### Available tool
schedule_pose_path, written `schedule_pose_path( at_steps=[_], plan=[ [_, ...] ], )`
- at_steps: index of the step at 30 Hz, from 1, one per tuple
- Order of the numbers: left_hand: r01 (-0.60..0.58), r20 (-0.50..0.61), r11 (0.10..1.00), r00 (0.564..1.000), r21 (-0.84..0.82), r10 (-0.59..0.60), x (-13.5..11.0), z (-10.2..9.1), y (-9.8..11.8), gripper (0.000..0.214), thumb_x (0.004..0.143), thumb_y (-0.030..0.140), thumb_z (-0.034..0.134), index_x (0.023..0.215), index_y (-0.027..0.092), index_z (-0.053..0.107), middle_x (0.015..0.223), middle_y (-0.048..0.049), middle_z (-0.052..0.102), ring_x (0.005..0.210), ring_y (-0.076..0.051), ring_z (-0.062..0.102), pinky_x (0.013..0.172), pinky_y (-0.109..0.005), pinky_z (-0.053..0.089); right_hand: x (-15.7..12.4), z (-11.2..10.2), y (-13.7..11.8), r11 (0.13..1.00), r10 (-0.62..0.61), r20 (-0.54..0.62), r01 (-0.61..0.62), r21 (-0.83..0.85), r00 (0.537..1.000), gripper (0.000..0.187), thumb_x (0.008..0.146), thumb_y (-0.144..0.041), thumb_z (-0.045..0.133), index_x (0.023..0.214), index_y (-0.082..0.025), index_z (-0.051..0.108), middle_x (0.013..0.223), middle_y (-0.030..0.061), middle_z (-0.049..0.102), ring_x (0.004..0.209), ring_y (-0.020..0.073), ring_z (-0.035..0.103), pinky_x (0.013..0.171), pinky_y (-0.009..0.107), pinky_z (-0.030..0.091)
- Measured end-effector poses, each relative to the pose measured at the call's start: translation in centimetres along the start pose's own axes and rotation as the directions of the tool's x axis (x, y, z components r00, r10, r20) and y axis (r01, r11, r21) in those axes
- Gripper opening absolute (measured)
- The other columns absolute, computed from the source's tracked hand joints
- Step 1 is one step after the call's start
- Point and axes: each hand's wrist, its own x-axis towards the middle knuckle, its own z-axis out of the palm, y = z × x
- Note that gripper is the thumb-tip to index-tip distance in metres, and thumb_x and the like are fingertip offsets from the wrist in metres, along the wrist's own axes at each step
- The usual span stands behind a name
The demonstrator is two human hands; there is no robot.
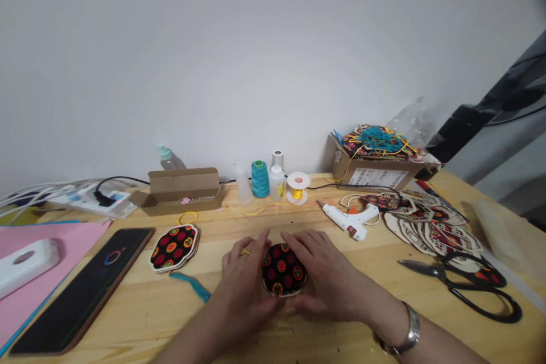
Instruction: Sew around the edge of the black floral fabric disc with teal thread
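While I press the black fabric-covered piece (283, 270) flat on the wooden table (341, 330) right in front of me, my left hand (245, 273) cups its left edge and my right hand (322, 276) its right edge, fingers spread and resting on and around it, neither closed into a fist. The fabric with its red and yellow flowers looks already laid over the piece and lies smooth on top; I judge the covering is on and the edges are being pressed down, while any cord or tassel is not yet on it. Just to the left lies a small stack of finished pieces (174, 247) with a yellow loop at the top, and a teal tassel (190, 286) lies near it, apart from my hands. Further left a phone (85, 290) rests partly on pink paper (38, 273). Beyond my hands lies a glue gun (347, 219), and to the right many patterned cut-outs (430, 227) are spread out beside black scissors (469, 284). At the back, an open flat cardboard box (183, 189) holds what I cannot make out, with a teal thread spool (260, 178) and a yellow cord reel (298, 186) next to it. The bigger cardboard box (375, 173) at the right is heaped with fabric pieces and teal and yellow thread.
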Motion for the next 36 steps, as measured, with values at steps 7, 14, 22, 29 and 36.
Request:
schedule_pose_path(
  at_steps=[7, 14, 22, 29, 36],
  plan=[
    [-0.019, -0.135, 0.997, 0.991, -0.074, 0.008, 0.2, -0.8, -0.1, 0.052, 0.08, 0.033, 0.054, 0.127, 0.016, 0.039, 0.12, -0.014, 0.054, 0.113, -0.027, 0.045, 0.092, -0.045, 0.038, 0.1, 0.0, 0.2, 0.999, 0.043, -0.139, -0.045, -0.008, 0.989, 0.049, 0.081, -0.048, 0.051, 0.116, -0.015, 0.048, 0.103, 0.0111, 0.057, 0.091, 0.0235, 0.047, 0.079, 0.038, 0.038],
    [0.055, -0.141, 0.99, 0.987, -0.127, -0.073, 0.5, -1.5, 0.5, 0.021, 0.088, 0.028, 0.037, 0.074, 0.021, 0.052, 0.068, -0.0014, 0.059, 0.066, -0.018, 0.055, 0.061, -0.03, 0.043, 0.5, 1.5, 1.1, 0.982, -0.062, -0.349, -0.006, -0.19, 0.935, 0.02, 0.087, -0.018, 0.042, 0.07, -0.015, 0.053, 0.066, 0.0039, 0.055, 0.065, 0.0154, 0.044, 0.061, 0.028, 0.032],
    [0.054, -0.166, 0.999, 0.985, 0.003, -0.052, 0.3, -1.4, 0.7, 0.03, 0.088, 0.029, 0.034, 0.061, 0.022, 0.042, 0.057, 0.0008, 0.051, 0.058, -0.017, 0.049, 0.054, -0.028, 0.036, 0.8, 0.8, 1.4, 0.969, -0.082, -0.367, -0.012, -0.247, 0.927, 0.024, 0.086, -0.02, 0.042, 0.064, -0.016, 0.052, 0.063, 0.0039, 0.053, 0.063, 0.0146, 0.042, 0.059, 0.027, 0.03],
    [-0.05, -0.241, 0.989, 0.967, 0.142, 0.083, 0.4, -1.2, 0.5, 0.04, 0.089, 0.031, 0.033, 0.05, 0.022, 0.037, 0.048, 0.0022, 0.047, 0.05, -0.014, 0.046, 0.052, -0.026, 0.034, 1.6, 0.4, 2.5, 0.956, -0.091, -0.41, -0.035, -0.291, 0.908, 0.026, 0.088, -0.021, 0.04, 0.067, -0.015, 0.054, 0.066, 0.0056, 0.055, 0.067, 0.0153, 0.046, 0.064, 0.028, 0.033],
    [0.022, -0.27, 0.988, 0.963, 0.151, 0.02, 0.3, -1.4, 0.6, 0.041, 0.09, 0.032, 0.03, 0.051, 0.023, 0.04, 0.048, 0.0013, 0.051, 0.05, -0.016, 0.049, 0.05, -0.026, 0.035, 1.4, 0.1, 2.8, 0.952, -0.096, -0.412, -0.038, -0.305, 0.906, 0.027, 0.089, -0.02, 0.039, 0.065, -0.016, 0.052, 0.065, 0.0044, 0.053, 0.065, 0.0149, 0.044, 0.061, 0.028, 0.032]
  ],
)
